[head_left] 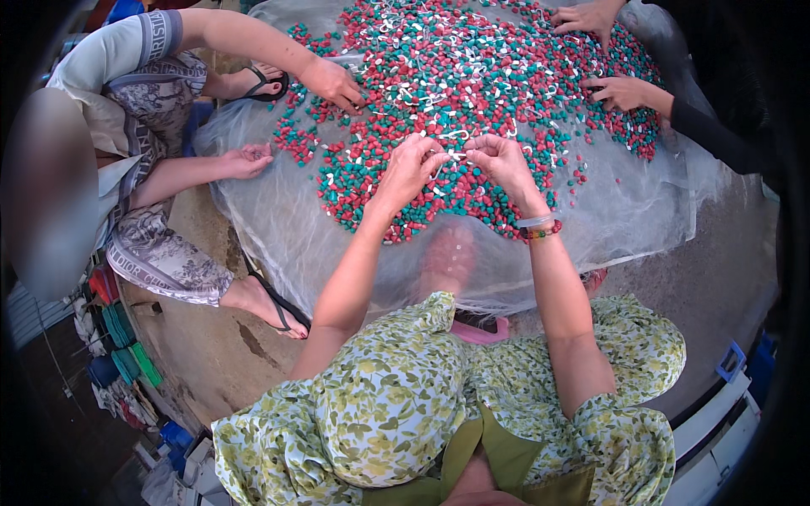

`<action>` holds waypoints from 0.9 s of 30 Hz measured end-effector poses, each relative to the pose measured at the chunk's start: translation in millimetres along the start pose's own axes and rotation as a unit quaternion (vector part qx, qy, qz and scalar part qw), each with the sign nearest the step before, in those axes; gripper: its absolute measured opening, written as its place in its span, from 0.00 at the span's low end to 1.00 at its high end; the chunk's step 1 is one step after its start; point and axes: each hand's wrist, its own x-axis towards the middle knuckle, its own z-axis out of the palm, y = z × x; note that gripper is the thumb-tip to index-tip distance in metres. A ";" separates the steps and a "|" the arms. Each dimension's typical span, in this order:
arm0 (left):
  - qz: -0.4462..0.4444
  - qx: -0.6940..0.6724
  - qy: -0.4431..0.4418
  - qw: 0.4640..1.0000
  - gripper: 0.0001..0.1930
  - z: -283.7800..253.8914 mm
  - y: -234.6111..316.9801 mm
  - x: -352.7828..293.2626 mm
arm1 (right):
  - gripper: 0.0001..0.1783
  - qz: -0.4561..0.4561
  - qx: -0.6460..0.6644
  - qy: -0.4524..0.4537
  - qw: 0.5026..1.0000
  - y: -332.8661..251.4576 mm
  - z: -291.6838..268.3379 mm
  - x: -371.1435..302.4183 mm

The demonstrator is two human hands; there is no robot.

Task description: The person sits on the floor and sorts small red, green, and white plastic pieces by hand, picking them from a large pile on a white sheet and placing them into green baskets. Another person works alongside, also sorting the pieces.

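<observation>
A wide heap of small red, green and white plastic pieces [405, 101] lies in front of me, with thin white hook-shaped pieces mixed in. Over its near part, my left hand [412, 171] is closed in a pinch. Facing it, my right hand [506, 171] pinches too, with a clear bangle and a beaded bracelet [541, 229] on that wrist. Between the fingertips of both hands shows a small white plastic piece [456, 156]; its exact shape is partly hidden by my fingers. A white hook-shaped piece [456, 135] lies just beyond them.
The heap rests on a translucent plastic sheet [278, 223] on a concrete floor. At left, a seated person's hand [333, 84] touches the heap, the other hand [246, 161] held beside it. Another person's hands [626, 93] reach in from the right. A white box-like object [717, 422] stands at lower right.
</observation>
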 end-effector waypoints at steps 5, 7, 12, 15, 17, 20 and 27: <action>0.043 0.006 0.058 0.997 0.07 -0.1 7.7 -2.0 | 0.10 -0.008 -0.048 -0.007 0.999 -15.8 5.8 -4.1; 0.133 0.030 0.066 0.988 0.06 1.7 11.7 -3.8 | 0.10 -0.007 -0.053 -0.053 0.997 -18.8 4.7 -3.9; 0.201 0.024 0.147 0.968 0.04 5.1 18.8 -12.7 | 0.09 0.021 0.092 -0.068 0.993 -24.2 3.8 -8.1; 0.063 -0.177 0.218 0.958 0.02 2.5 24.4 -16.8 | 0.09 0.027 0.354 -0.081 0.932 -17.1 3.4 -3.6; 0.051 -0.459 0.170 0.870 0.04 -6.6 19.7 -8.7 | 0.09 0.012 0.481 -0.105 0.870 -12.1 1.6 -2.5; 0.019 -0.671 0.079 0.737 0.07 -28.4 21.7 -8.5 | 0.10 -0.029 0.567 -0.151 0.809 -13.9 -3.3 -1.7; -0.180 -0.593 0.004 0.785 0.09 -30.8 -10.2 -6.2 | 0.13 -0.021 0.396 -0.095 0.913 -16.3 -18.5 8.8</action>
